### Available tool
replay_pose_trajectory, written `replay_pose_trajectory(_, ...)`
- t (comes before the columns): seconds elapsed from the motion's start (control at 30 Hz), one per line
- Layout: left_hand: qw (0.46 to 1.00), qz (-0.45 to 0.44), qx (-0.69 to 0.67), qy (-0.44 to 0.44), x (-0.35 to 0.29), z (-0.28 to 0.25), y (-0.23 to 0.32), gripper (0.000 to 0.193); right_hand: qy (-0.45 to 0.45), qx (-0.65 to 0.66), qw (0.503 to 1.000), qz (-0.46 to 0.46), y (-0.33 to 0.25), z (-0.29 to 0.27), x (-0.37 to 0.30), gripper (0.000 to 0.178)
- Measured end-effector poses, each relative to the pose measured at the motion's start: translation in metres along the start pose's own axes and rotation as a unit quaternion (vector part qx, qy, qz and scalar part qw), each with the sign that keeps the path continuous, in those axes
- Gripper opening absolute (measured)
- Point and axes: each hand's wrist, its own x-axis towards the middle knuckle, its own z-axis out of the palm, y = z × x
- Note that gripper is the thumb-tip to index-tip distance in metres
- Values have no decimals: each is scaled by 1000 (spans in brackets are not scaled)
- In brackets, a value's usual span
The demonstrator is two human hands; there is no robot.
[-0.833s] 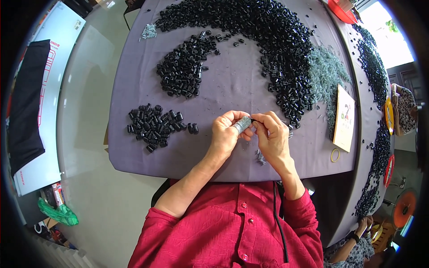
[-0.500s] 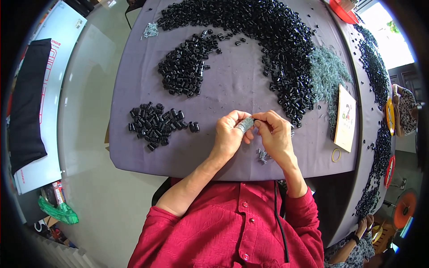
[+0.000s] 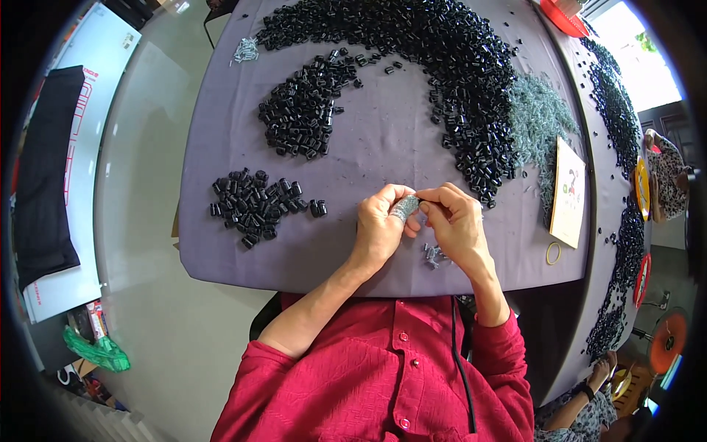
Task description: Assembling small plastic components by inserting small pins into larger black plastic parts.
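My left hand (image 3: 378,227) and my right hand (image 3: 458,225) meet at the table's near middle, fingertips closed together. Between them shows a small dark bit, apparently one of the black plastic cylinders (image 3: 420,204), mostly hidden by the fingers. A silvery-grey wrapping (image 3: 405,207) covers a digit of the left hand, seemingly the thumb. Just below the right hand lie several small clear-grey pieces (image 3: 433,255). Left of my hands sits a small heap of black cylinders (image 3: 254,206), with a pair lying apart at its right side (image 3: 318,208).
A larger black heap (image 3: 298,110) and a long curved bank of black cylinders (image 3: 471,88) spread over the purple-grey cloth (image 3: 353,258). At right are a pile of clear-grey pieces (image 3: 541,110), a booklet (image 3: 568,193) and a rubber band (image 3: 554,253). Another person's hands (image 3: 604,370) show lower right.
My hands stay together in almost the same place, with only slight shifts of the fingers. The view has moved very little; the heaps look unchanged.
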Motion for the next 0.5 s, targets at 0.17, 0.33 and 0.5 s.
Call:
replay_pose_trajectory(0.17,1000,5,6,2,2,0,-2,11,-4,103,991,82,4,6,-1,13)
replay_pose_trajectory(0.33,991,-35,-122,-39,9,-11,-6,11,-9,198,974,109,6,7,-2,12)
replay_pose_trajectory(0.5,985,-47,-154,-68,8,-16,-2,11,-32,218,969,115,6,-1,1,10)
